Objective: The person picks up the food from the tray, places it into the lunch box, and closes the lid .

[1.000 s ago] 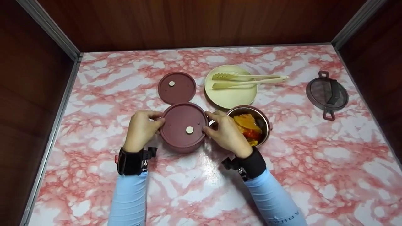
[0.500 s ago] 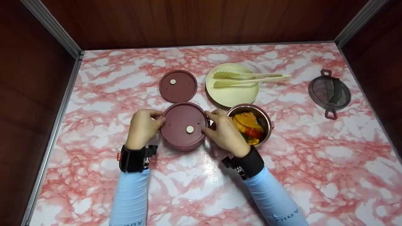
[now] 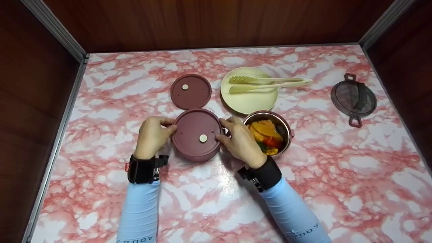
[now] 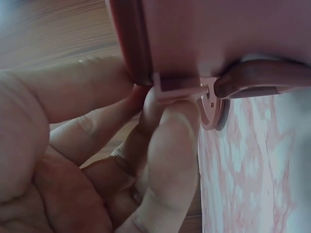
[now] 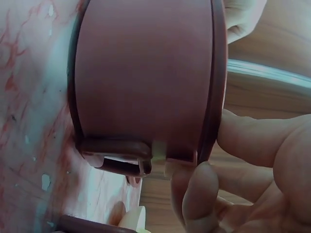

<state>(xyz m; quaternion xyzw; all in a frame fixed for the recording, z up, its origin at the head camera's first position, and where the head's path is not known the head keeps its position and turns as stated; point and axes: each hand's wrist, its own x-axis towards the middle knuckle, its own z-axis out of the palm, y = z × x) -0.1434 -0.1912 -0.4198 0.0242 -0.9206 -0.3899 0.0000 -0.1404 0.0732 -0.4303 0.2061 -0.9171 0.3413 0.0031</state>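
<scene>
A maroon round pot (image 3: 197,158) stands left of centre in the head view, covered by a maroon lid (image 3: 190,126) with a cream knob. On the lid's left edge my left hand (image 3: 150,136) pinches the rim and a small side tab (image 4: 177,91), above the pot's loop handle (image 4: 267,80). Opposite, my right hand (image 3: 241,140) pinches the lid's right edge; in the right wrist view the thumb meets the rim and the fingers bear on another tab (image 5: 182,161). The fingertips partly cover both tabs. How firmly the lid sits cannot be told.
Beside my right hand stands an open pot (image 3: 288,148) holding orange, red and green food. Farther back are another maroon lid (image 3: 192,98) and a cream plate (image 3: 248,105) carrying cream tongs (image 3: 263,88). A smoky see-through lid (image 3: 346,96) lies at far right.
</scene>
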